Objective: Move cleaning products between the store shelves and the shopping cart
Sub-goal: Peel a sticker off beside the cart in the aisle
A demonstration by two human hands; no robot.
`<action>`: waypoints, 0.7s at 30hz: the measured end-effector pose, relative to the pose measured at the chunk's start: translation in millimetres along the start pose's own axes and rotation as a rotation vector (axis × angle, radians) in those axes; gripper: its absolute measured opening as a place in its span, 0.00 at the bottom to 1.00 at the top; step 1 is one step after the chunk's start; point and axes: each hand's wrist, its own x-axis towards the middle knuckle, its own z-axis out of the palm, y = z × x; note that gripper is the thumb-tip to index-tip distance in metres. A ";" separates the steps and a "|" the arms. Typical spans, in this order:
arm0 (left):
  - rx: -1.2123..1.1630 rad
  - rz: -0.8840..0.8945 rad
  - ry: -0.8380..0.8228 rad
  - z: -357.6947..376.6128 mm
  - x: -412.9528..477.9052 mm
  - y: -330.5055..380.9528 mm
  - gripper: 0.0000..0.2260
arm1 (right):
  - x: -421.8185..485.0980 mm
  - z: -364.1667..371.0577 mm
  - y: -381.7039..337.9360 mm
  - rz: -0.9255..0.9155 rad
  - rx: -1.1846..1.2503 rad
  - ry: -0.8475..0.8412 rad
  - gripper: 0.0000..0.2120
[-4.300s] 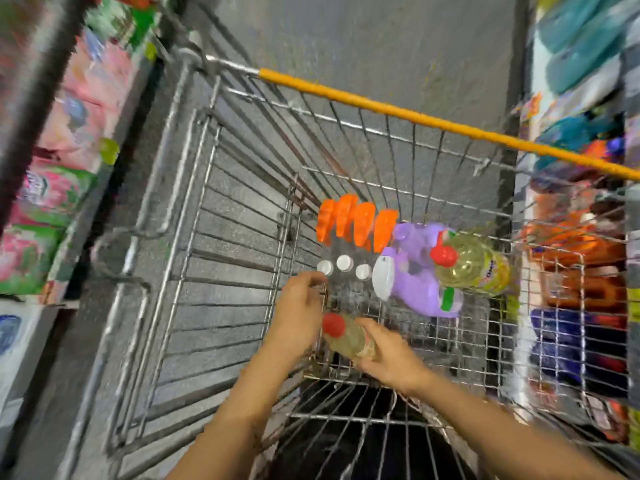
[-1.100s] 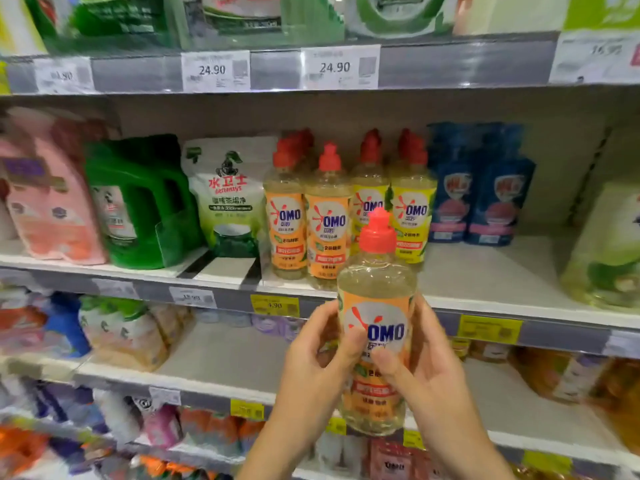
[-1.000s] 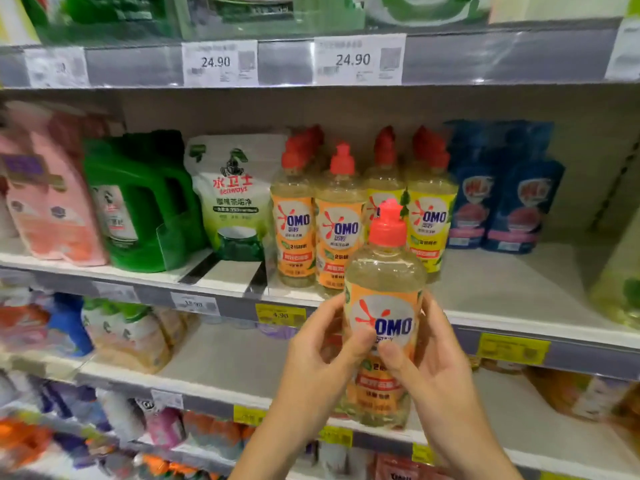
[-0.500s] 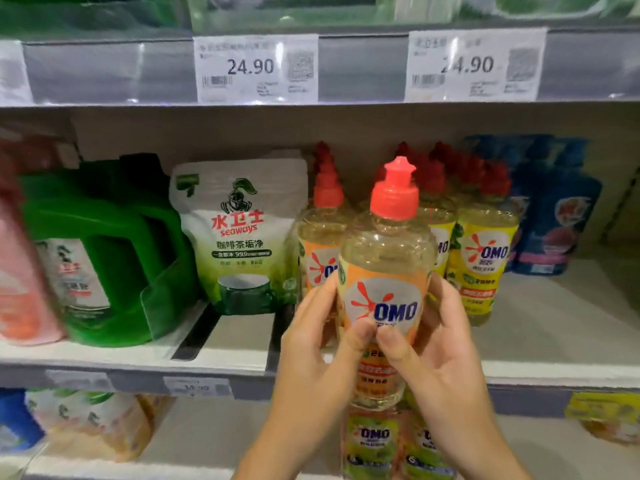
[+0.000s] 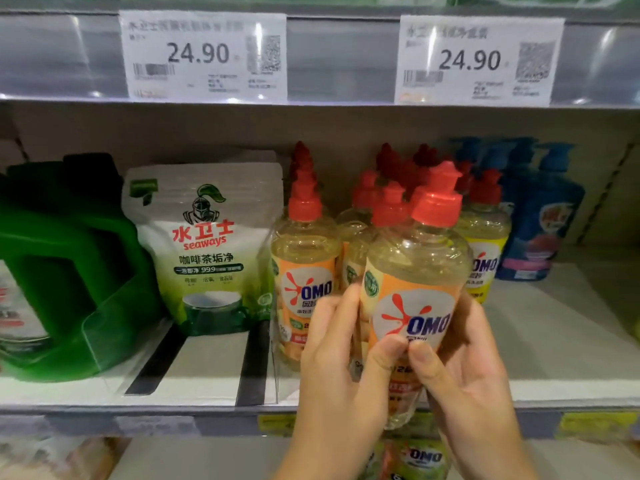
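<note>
A shopper holds a clear OMO dish-soap bottle (image 5: 412, 306) upright in both hands at the cleaning-products shelf (image 5: 561, 341). The bottle's red cap (image 5: 438, 202) stands level with the caps of the matching OMO bottles (image 5: 304, 271) ranked behind it. The left hand (image 5: 339, 375) and the right hand (image 5: 474, 386) wrap the lower half of the bottle from either side. Both thumbs press on the front of the orange label, their tips nearly meeting under the logo. The other fingers curl round the back and are mostly hidden. The bottle's base hangs in front of the shelf lip and rests on nothing.

To the left stand a Seaways cleaner pouch (image 5: 207, 251) and a green detergent jug (image 5: 69, 265). Blue bottles (image 5: 540, 230) stand to the right, under price tags (image 5: 204, 53) reading 24.90. The shopping cart is out of sight.

This looks like the shelf end of a transfer, most likely the bottle going in among its fellows, though a single view cannot rule out that it is coming off.

If it is going in, the base must first rise above the shelf lip. The bottle then goes straight back into the opening at the front of the row. It should stay vertical, so its shoulders do not knock the close-packed neighbours. The hands should let go only once the base sits flat.
</note>
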 end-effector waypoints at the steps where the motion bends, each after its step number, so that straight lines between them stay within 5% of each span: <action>1: 0.018 -0.001 0.016 2.5 -0.2 -1.8 0.18 | 1.6 -2.1 1.7 0.006 -0.001 -0.004 0.40; 8: 0.073 -0.012 0.110 10.9 1.7 -11.6 0.13 | 14.0 -4.0 9.2 -0.016 0.009 -0.063 0.31; 13: 0.098 -0.052 0.127 16.2 5.0 -18.5 0.17 | 21.4 -9.5 17.6 -0.020 0.020 -0.051 0.36; 17: 0.130 -0.075 0.114 21.4 5.9 -26.0 0.23 | 25.5 -18.8 26.6 -0.010 0.010 -0.079 0.29; 21: 0.162 -0.110 0.131 26.1 2.7 -30.2 0.18 | 28.3 -22.6 35.3 0.007 -0.036 -0.083 0.31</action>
